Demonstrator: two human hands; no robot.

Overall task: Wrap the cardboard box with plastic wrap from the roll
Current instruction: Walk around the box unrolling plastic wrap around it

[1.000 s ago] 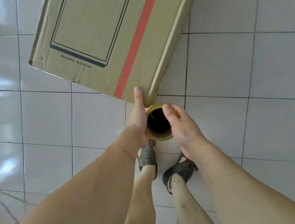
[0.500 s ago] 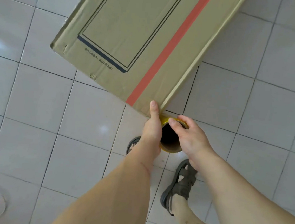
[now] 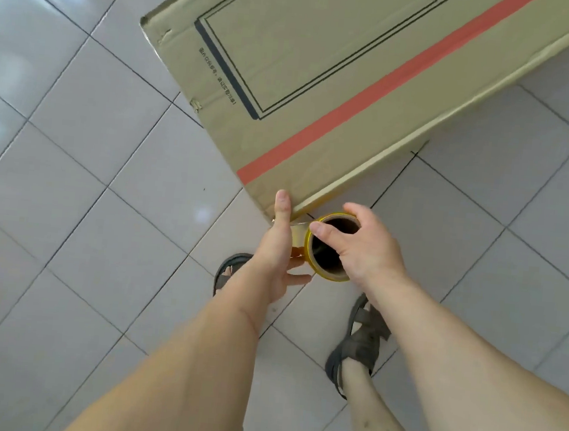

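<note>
One box (image 3: 321, 91) lies flat on the tiled floor (image 3: 90, 181), and one roll (image 3: 328, 250) stands on end at its near corner. The left hand (image 3: 278, 249) presses straight fingers against that corner, seemingly pinning the film's end; the right hand (image 3: 359, 246) grips the roll's rim, thumb at the core. If the left hand slips, the film could peel off the cardboard, or bunch if the roll tilts.

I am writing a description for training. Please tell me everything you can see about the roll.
The roll is a brown cardboard tube with a dark hollow core and a yellowish rim of wound film. It stands upright at the near corner of the cardboard box, open end up. The right hand grips its rim; the left hand is against its left side, where a short clear strip is pulled out.
</note>
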